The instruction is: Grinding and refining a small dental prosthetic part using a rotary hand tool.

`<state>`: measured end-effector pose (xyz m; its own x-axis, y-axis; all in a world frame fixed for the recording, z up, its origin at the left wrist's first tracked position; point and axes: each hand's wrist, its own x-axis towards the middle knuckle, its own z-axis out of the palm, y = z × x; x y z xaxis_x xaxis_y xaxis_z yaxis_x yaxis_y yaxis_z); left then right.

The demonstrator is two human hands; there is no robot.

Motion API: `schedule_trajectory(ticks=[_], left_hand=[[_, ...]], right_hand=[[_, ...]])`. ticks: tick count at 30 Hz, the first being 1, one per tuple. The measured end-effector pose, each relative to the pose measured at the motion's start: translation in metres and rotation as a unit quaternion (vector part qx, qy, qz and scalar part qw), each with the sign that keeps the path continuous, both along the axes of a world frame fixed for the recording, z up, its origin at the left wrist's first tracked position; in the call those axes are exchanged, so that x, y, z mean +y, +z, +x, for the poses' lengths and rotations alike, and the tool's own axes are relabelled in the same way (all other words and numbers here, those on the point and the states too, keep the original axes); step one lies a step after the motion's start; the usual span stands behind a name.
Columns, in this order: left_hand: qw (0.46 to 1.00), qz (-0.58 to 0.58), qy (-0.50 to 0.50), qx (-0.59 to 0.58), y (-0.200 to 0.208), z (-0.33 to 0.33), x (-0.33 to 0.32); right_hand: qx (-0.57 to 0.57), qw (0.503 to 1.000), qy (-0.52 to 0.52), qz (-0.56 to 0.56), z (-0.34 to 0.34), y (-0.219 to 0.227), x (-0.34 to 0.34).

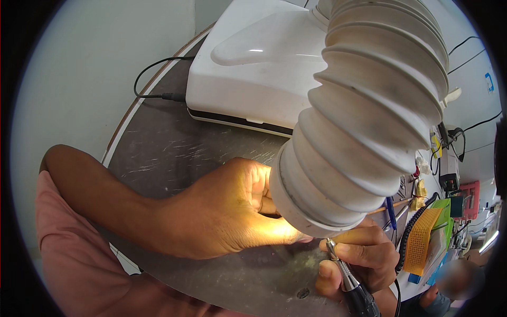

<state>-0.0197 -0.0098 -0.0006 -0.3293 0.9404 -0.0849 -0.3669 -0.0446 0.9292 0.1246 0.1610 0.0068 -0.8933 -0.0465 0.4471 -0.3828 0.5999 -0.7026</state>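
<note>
My right hand (364, 256) grips a rotary handpiece (347, 276) like a pen, fingers around its silver metal nose; the black body runs down toward the lower edge. The tip points up and left, just below the mouth of a wide white corrugated hose (364, 116). From the left comes my left hand (227, 211), its fingers curled and the thumb pressed forward under the hose mouth. What it holds, if anything, is hidden behind the hose. Bright yellow light falls on that thumb. The two hands are close together, above a dark scratched work surface (163, 145).
Behind my left hand stands a white machine (259, 68) with a black cable (153, 96) at its side. To the right are an orange perforated basket (421, 240), a blue pen (391, 212), a coiled black cord (409, 232) and a red rack (470, 198). Another person (459, 280) sits at lower right.
</note>
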Motion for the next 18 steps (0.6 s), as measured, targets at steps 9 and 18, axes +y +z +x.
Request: schedule_trajectory(ticks=[9,18], left_hand=[[1.000,-0.018,0.008,-0.018,-0.0016,0.0012,0.0048],[0.993,-0.001,-0.010,-0.118,-0.0045,0.0007,0.0069]], right_hand=[[0.019,1.000,0.001,0.020,-0.0017,-0.0008,0.0020],[0.031,0.998,-0.033,0.038,0.0010,-0.0019,0.0006]])
